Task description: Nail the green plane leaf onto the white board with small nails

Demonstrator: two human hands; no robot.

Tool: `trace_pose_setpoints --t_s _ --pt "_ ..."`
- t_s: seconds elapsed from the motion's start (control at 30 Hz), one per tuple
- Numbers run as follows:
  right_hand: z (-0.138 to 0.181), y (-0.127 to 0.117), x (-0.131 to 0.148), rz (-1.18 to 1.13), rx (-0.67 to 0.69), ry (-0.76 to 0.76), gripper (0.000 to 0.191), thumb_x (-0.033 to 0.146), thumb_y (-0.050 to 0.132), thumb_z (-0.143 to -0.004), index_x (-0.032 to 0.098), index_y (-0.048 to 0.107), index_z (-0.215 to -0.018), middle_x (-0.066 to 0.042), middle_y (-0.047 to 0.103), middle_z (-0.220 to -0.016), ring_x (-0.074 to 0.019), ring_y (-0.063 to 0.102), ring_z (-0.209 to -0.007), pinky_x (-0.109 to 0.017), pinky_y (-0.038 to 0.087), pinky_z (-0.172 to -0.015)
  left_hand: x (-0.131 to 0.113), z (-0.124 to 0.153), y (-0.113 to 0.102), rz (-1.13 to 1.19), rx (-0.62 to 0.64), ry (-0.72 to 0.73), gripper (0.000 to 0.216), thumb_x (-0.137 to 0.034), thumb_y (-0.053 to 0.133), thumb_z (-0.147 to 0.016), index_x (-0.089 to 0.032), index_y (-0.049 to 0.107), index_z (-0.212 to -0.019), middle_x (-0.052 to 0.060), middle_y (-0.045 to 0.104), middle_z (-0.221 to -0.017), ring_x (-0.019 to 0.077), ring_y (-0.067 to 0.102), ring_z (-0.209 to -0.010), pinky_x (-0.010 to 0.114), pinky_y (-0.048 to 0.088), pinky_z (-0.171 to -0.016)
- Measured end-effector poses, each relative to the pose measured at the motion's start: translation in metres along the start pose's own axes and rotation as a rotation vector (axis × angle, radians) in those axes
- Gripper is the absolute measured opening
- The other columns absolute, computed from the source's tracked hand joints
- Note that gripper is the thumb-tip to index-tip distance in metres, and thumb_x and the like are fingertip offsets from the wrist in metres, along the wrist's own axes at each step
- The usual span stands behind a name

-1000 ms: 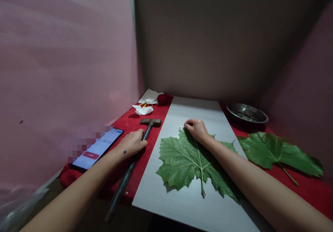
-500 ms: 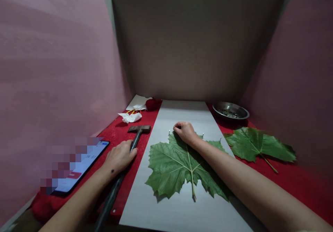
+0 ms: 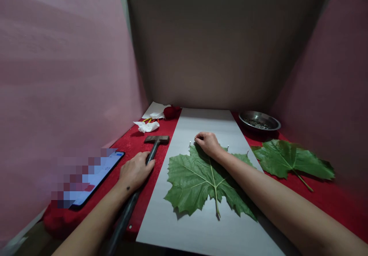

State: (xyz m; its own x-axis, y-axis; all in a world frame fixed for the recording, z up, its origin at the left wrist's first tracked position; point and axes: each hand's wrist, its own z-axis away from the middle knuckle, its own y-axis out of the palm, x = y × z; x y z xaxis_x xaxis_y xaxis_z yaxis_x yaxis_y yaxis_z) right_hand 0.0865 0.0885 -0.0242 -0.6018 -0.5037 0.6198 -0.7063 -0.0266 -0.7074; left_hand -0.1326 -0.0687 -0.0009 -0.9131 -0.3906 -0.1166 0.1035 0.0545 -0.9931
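My left hand [image 3: 136, 169] is wrapped round the dark handle of a hammer [image 3: 156, 139], whose rusty head rests on the red cloth. A large green leaf [image 3: 192, 179] lies on a pale board [image 3: 161, 225], stem towards me. My right hand [image 3: 207, 143] is pinched at the leaf's far tip. Between its thumb and finger a small shiny end shows, looking like a nail [image 3: 195, 138]; the rest is hidden by the fingers. Thin nails stand upright along the leaf's far edge, one nail [image 3: 189, 144] left of my hand and two to its right. My right forearm covers part of the leaf.
A steel bowl [image 3: 276, 127] holding many small nails stands at the back right. Before it lies a second leaf [image 3: 278, 156] on the red cloth [image 3: 324, 202]. At left are a phone [image 3: 100, 179], crumpled white tissue [image 3: 148, 126] and a red bundle [image 3: 170, 112]. Walls enclose the table.
The whole view has shifted slightly, so everything appears a little further right. Both hands keep their places, the left on the hammer handle and the right pinching at the leaf tip.
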Motion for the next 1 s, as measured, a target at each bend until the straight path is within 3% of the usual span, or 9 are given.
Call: trace_pose_setpoints --t_s 0.2,0.37,0.53,0.7,0.8,0.9,1.0 --pt "0.000 -0.001 0.000 -0.008 -0.003 -0.015 0.014 0.017 0.057 -0.076 0.019 0.071 -0.078 -0.003 0.072 -0.078 -0.0154 0.064 -0.075 -0.022 0.044 -0.070 0.003 0.000 0.003 0.050 -0.034 0.022 0.041 -0.040 0.036 -0.085 -0.019 0.056 -0.113 0.012 0.062 -0.113 0.0322 0.059 -0.102 0.039 0.043 -0.082" --pt "0.000 -0.001 0.000 -0.016 0.000 -0.032 0.014 0.016 0.058 -0.075 0.019 0.072 -0.075 -0.002 0.072 -0.077 -0.0151 0.064 -0.073 -0.022 0.044 -0.069 0.005 -0.009 0.001 0.137 -0.002 0.050 0.031 -0.034 0.044 -0.077 -0.018 0.061 -0.097 0.012 0.066 -0.095 0.0316 0.061 -0.094 0.036 0.043 -0.075" --pt "0.000 -0.001 0.001 -0.023 0.000 -0.032 0.015 0.015 0.058 -0.075 0.019 0.072 -0.076 -0.002 0.072 -0.077 -0.0151 0.064 -0.073 -0.022 0.045 -0.069 0.013 -0.021 -0.009 0.360 0.136 0.023 0.018 -0.033 0.050 -0.070 -0.017 0.058 -0.075 0.003 0.062 -0.062 0.0212 0.063 -0.064 0.026 0.043 -0.053" --pt "0.001 -0.001 0.001 -0.022 -0.003 -0.028 0.015 0.015 0.057 -0.075 0.019 0.072 -0.075 -0.003 0.072 -0.078 -0.0150 0.064 -0.074 -0.022 0.045 -0.069 0.021 -0.015 -0.019 0.706 0.307 0.019 0.017 -0.035 0.050 -0.069 -0.019 0.045 -0.068 -0.002 0.055 -0.052 0.0153 0.055 -0.041 0.025 0.042 -0.041" --pt "0.001 -0.001 0.001 -0.016 -0.004 -0.026 0.015 0.015 0.057 -0.074 0.019 0.072 -0.075 -0.002 0.072 -0.078 -0.0149 0.064 -0.075 -0.022 0.044 -0.069 0.013 -0.002 -0.028 0.928 0.319 0.027 0.020 -0.034 0.056 -0.067 -0.019 0.043 -0.068 -0.005 0.052 -0.047 0.0132 0.051 -0.037 0.023 0.039 -0.038" --pt "0.001 -0.001 0.000 -0.003 -0.001 -0.019 0.016 0.015 0.057 -0.074 0.020 0.072 -0.075 -0.002 0.071 -0.079 -0.0152 0.063 -0.076 -0.022 0.044 -0.070 -0.005 0.012 -0.041 0.912 0.218 0.058 0.018 -0.030 0.058 -0.068 -0.020 0.044 -0.074 -0.007 0.050 -0.046 0.0115 0.050 -0.037 0.021 0.037 -0.038" --pt "0.001 -0.001 0.000 0.013 0.003 -0.013 0.016 0.016 0.057 -0.074 0.020 0.072 -0.076 -0.002 0.071 -0.079 -0.0154 0.063 -0.076 -0.022 0.044 -0.069 -0.027 0.021 -0.053 0.833 0.194 0.140 0.017 -0.025 0.057 -0.070 -0.020 0.044 -0.081 -0.006 0.056 -0.055 0.0110 0.051 -0.039 0.020 0.036 -0.039"
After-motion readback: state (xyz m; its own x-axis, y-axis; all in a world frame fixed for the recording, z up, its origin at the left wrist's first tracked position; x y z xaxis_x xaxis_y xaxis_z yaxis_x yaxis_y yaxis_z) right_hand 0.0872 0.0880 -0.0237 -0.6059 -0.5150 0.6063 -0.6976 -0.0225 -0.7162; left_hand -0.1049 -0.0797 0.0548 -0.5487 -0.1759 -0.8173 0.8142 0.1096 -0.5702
